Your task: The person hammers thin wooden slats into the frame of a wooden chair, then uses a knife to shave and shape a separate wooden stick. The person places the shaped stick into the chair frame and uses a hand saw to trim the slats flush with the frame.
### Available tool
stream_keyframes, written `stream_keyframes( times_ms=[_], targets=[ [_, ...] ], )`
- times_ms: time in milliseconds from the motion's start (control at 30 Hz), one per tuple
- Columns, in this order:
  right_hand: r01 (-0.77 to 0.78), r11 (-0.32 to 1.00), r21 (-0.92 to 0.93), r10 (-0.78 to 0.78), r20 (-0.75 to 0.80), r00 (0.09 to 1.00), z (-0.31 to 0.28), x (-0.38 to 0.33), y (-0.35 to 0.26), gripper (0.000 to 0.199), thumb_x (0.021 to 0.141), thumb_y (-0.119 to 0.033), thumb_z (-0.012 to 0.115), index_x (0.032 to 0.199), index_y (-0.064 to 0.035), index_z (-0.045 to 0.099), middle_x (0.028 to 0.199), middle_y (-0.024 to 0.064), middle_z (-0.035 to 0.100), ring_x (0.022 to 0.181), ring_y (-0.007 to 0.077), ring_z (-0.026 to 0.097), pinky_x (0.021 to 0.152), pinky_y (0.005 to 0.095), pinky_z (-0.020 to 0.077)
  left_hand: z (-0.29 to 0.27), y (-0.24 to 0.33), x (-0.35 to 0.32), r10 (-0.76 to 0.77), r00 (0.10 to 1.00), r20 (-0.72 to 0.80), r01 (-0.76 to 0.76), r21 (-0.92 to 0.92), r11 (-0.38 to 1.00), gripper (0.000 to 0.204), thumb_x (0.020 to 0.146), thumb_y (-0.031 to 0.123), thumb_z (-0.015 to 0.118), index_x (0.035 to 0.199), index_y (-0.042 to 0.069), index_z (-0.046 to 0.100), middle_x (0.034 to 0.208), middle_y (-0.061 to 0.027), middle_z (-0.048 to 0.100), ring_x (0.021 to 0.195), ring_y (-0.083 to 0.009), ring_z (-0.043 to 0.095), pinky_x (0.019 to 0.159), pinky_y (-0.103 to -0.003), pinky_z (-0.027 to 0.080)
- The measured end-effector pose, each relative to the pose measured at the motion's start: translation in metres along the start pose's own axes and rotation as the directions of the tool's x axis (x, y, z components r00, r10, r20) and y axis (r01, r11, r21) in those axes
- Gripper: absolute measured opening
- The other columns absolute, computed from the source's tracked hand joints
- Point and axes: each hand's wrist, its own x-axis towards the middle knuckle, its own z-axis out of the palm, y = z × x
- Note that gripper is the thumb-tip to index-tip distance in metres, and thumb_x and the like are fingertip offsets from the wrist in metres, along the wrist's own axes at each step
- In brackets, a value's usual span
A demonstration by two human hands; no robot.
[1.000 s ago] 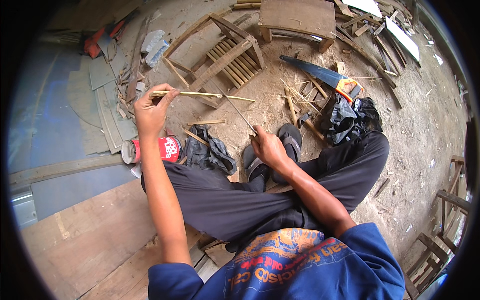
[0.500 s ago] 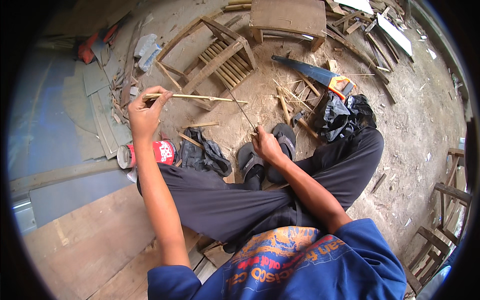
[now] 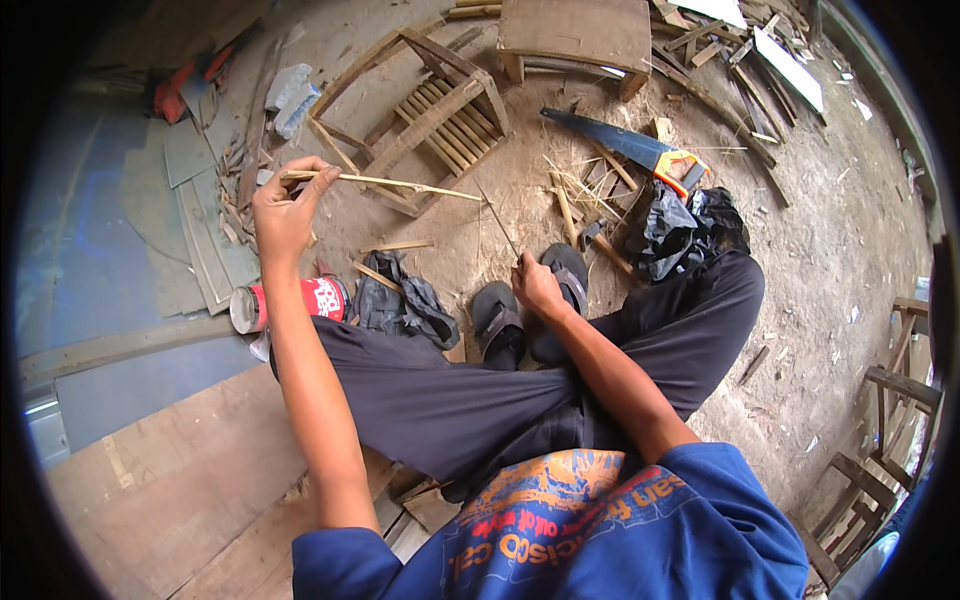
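My left hand (image 3: 287,212) is raised at the left, its fingers closed round one end of a thin, pale bamboo strip (image 3: 400,185). The strip points right, almost level, with a small node partway along. In my right hand (image 3: 540,288) is a knife (image 3: 503,226) with a slim dark blade, slanting up and left. Its blade meets or passes close by the strip's free end; contact cannot be made out. The knife's handle is mostly hidden in my fist. Both hands are above the floor, beyond my crossed legs.
A slatted wooden frame (image 3: 430,130) and a low wooden stool (image 3: 575,38) stand ahead. A handsaw (image 3: 625,143) lies right of them, near black plastic (image 3: 690,228). Sandals (image 3: 497,318) are before me; a red can (image 3: 318,300) lies left. Scrap wood (image 3: 715,65) is piled at the far right.
My right hand and the knife have moved slightly right, so the blade is now at the strip's very end. My left hand has risen a little with the strip.
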Motion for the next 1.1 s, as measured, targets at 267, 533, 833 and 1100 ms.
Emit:
stream_keyframes(
  times_ms=[267,533,833,1100],
  targets=[
    [-0.121,0.992,-0.020,0.122,0.041,0.992,0.017,0.007,0.028,0.030,0.090,-0.025,0.059,0.101,0.0016,0.051,0.090,0.0343,0.065,0.092,0.0522,0.062,0.081,0.0586,0.0497,-0.004,-0.007,-0.002,-0.013,0.999,-0.031,0.012,-0.034,0.999,0.018,0.086,0.011,0.079,0.097,-0.001,0.075,0.079,0.0038,0.067,0.071,-0.0026,0.055,0.064,-0.019,0.042],
    [-0.052,0.991,0.120,0.052,0.000,0.999,-0.016,-0.012,-0.017,0.030,0.090,-0.020,0.063,0.103,0.0056,0.053,0.086,0.0286,0.068,0.083,0.0470,0.067,0.074,0.0541,0.0537,0.006,0.009,-0.007,-0.064,0.991,-0.120,0.087,0.199,0.976,0.028,0.090,0.022,0.074,0.107,0.000,0.075,0.067,-0.0011,0.069,0.062,-0.0028,0.057,0.057,-0.022,0.045],
    [0.423,0.875,0.234,-0.406,-0.119,0.906,-0.063,-0.058,-0.178,0.033,0.092,-0.011,0.062,0.117,0.0041,0.048,0.073,0.0223,0.065,0.073,0.0441,0.064,0.066,0.0516,0.0494,0.029,0.043,-0.026,-0.074,0.964,-0.254,0.158,0.327,0.932,0.030,0.094,0.025,0.067,0.097,-0.004,0.074,0.065,-0.0076,0.069,0.059,-0.0130,0.068,0.055,-0.027,0.049],
    [0.465,0.842,0.274,-0.445,-0.137,0.885,-0.055,-0.052,-0.194,0.037,0.091,-0.010,0.059,0.120,0.0044,0.042,0.085,0.0270,0.065,0.076,0.0479,0.063,0.066,0.0562,0.0486,0.032,0.044,-0.035,-0.089,0.956,-0.281,0.166,0.263,0.951,0.028,0.095,0.021,0.065,0.095,-0.006,0.073,0.063,-0.0088,0.068,0.057,-0.0132,0.066,0.055,-0.027,0.048]
  ],
)
